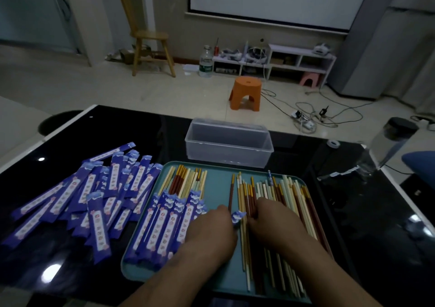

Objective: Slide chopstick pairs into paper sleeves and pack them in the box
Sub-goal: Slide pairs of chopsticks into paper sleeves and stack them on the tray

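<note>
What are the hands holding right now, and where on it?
The left hand holds a paper sleeve just below its open end; the right hand seems to pinch chopsticks near mid-length.

Background stuff: an orange plastic stool [246, 93] sits on the tile floor just past the black table's [117, 130] far edge, with tangled cables [313, 116] beside it. Further back there's a wooden chair [150, 47], a water bottle [206, 63], and a low white shelf [299, 59] with a pink stool [310, 78] by it. A tape roll [333, 143] lies near the table's far right corner.
</note>
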A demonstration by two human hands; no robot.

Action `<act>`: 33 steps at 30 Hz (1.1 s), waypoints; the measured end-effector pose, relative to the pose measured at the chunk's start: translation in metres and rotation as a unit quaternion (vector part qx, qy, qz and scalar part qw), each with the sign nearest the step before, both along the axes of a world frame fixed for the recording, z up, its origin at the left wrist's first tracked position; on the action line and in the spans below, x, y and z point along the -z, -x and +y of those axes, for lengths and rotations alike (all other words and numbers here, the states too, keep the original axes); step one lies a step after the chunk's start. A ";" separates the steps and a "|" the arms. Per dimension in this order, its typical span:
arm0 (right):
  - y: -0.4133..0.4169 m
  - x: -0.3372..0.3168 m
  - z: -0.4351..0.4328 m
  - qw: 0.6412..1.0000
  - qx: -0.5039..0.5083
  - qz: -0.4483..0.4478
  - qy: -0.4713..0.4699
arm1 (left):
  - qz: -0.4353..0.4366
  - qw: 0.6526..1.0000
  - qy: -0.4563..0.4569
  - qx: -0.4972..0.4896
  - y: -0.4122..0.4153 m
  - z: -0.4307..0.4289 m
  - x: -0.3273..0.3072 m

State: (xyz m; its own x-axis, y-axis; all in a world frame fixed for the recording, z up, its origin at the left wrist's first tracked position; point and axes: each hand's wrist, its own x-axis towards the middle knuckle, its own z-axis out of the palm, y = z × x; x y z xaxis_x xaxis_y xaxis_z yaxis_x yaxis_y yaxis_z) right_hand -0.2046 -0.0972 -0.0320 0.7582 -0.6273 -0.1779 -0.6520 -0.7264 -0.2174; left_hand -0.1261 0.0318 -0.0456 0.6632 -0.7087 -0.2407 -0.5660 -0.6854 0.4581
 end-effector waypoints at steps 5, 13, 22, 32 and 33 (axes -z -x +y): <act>-0.001 0.000 0.001 1.000 0.006 0.010 -0.010 | 0.007 0.999 -0.033 0.000 0.002 0.000 -0.005; -0.008 0.000 0.004 0.999 0.006 0.036 -0.011 | 0.041 0.998 -0.040 -0.020 0.003 -0.002 -0.003; -0.003 -0.015 -0.010 0.971 0.090 -0.102 -0.198 | 0.144 0.986 0.063 -0.056 -0.004 0.000 -0.010; -0.012 -0.012 -0.011 0.826 0.088 -0.252 -0.496 | 0.339 0.923 0.183 -0.012 -0.011 0.010 -0.032; -0.016 -0.012 -0.010 0.813 0.097 -0.273 -0.505 | 0.332 0.926 0.181 -0.013 -0.013 0.009 -0.033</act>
